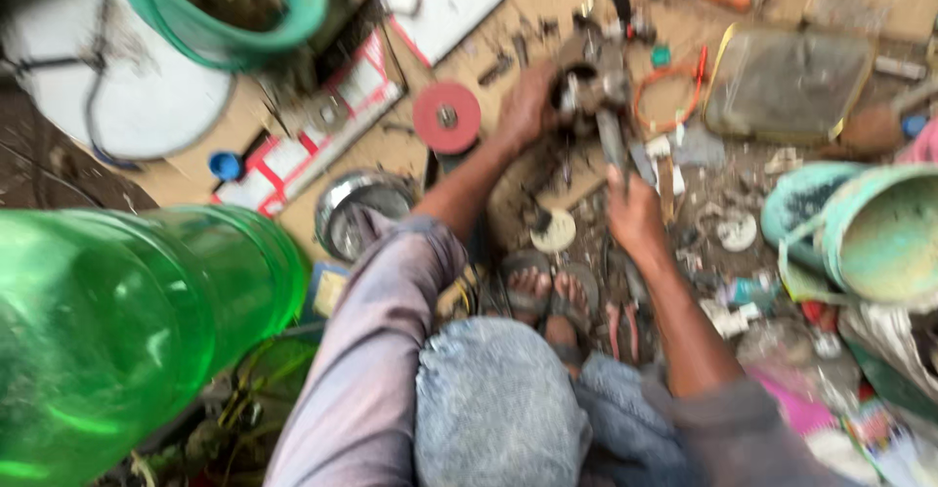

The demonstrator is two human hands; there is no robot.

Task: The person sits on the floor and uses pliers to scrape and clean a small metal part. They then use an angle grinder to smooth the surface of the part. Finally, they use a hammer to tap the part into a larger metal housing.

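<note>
Left hand (526, 106) clamped around grey metal part (591, 86) on cluttered ground beside red disc (447, 117); right hand (635, 215) closed on tool (614, 140), probably screwdriver, tip at part; work mid-way, part not yet opened, view blurred
</note>
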